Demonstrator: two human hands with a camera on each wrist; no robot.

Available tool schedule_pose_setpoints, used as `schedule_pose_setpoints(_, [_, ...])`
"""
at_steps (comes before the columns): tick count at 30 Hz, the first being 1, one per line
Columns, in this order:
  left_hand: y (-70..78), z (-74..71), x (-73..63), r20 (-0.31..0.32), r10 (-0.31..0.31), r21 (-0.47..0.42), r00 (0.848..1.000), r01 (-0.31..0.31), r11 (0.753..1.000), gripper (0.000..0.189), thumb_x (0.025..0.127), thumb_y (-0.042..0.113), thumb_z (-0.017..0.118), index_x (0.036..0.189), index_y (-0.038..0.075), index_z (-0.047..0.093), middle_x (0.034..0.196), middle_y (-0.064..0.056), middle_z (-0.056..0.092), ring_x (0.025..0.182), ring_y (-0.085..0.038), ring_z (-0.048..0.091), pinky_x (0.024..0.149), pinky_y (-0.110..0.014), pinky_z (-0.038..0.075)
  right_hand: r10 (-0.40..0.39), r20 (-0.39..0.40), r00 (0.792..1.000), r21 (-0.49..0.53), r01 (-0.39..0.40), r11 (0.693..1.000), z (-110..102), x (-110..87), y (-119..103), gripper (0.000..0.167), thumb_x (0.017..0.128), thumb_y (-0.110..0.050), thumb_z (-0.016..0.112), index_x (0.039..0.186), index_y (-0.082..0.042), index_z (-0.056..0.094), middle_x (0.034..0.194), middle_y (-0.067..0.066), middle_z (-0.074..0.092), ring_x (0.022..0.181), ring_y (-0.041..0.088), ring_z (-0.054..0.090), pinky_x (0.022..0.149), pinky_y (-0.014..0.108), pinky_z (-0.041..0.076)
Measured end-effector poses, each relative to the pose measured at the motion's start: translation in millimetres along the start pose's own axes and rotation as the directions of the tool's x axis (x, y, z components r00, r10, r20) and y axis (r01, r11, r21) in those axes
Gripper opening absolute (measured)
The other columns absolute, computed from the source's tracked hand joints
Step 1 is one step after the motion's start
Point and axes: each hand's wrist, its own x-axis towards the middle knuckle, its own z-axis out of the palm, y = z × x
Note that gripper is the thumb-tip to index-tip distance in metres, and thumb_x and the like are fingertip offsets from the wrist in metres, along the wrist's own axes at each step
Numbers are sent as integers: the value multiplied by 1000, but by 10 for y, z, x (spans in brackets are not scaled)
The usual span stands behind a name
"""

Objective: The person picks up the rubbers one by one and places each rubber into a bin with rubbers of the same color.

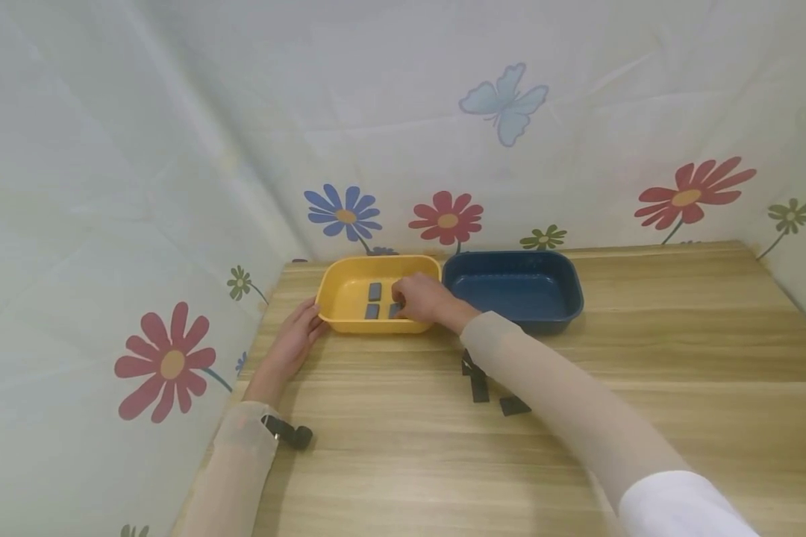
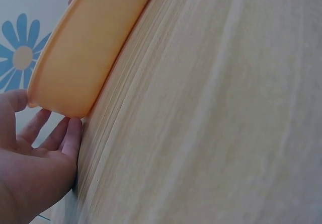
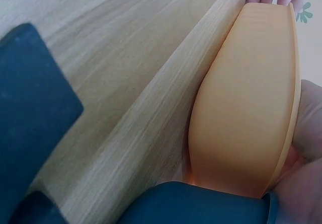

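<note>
At the far left, a pale wall cloth bears a red flower [image 1: 172,364] with a yellow centre. Next comes the left arm in a beige sleeve [image 1: 231,462], with a black device [image 1: 287,431] at its wrist just above the wooden table [image 1: 389,455]. The left hand [image 1: 295,339] is at the left end of the yellow tray [image 1: 383,327]; its fingers are spread and fairly straight, the thumb against the rim and other fingertips against the outer wall, low down near the tabletop. A blue flower [image 1: 345,215] shows on the cloth behind. Inside the yellow tray lie 3 blue-grey pieces: 2 form a column on the left, the farther piece [image 1: 375,291] and the nearer piece [image 1: 372,311], and the partly hidden piece [image 1: 395,310] sits to their right, under the fingertips of the right hand [image 1: 422,294]. That hand reaches in over the yellow tray's right side with its fingers bent down; I cannot tell whether they pinch the piece or only touch it. To the right, a dark blue tray [image 1: 574,287] stands right beside the yellow tray. Nearer, 2 dark flat pieces [image 1: 480,386] lie on the table by the right forearm, whose beige covering [image 1: 578,403] meets a white sleeve [image 1: 678,507].
</note>
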Motion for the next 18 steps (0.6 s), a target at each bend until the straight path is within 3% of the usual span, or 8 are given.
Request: schedule_pose_setpoints(18, [40, -5, 32, 20, -7, -6, 1000, 7, 1000, 55, 117, 25, 41, 166, 3, 28, 170, -16, 32, 154, -29, 37, 125, -40, 34, 39, 37, 999, -11, -38, 999, -38, 22, -31, 23, 93, -25, 85, 108, -11, 76, 90, -1, 66, 89, 20, 60, 83, 31, 52])
